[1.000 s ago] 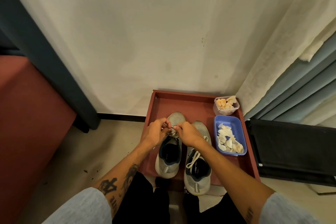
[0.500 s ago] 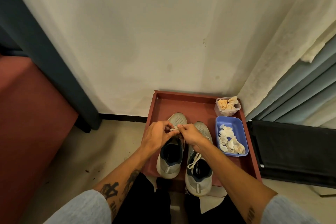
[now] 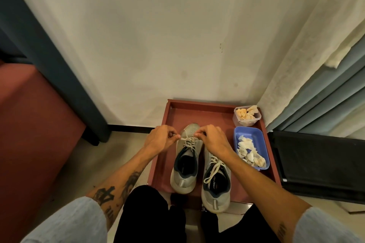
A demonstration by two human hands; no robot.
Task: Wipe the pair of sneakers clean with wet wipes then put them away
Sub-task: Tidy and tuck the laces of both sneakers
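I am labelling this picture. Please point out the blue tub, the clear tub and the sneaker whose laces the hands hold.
blue tub (image 3: 254, 134): head view, bare far floor.
clear tub (image 3: 245, 123): head view, near wall.
sneaker (image 3: 182, 183): head view, grey heel.

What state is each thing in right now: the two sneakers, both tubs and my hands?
Left sneaker: upright in the tray, its lace pulled out sideways.
Right sneaker: upright beside it, lacing lying loose over the tongue.
Left hand: pinches one end of the lace.
Right hand: pinches the other end.
Blue tub: open, holds whitish wipes.
Clear tub: open, holds orange-tinted wipes.
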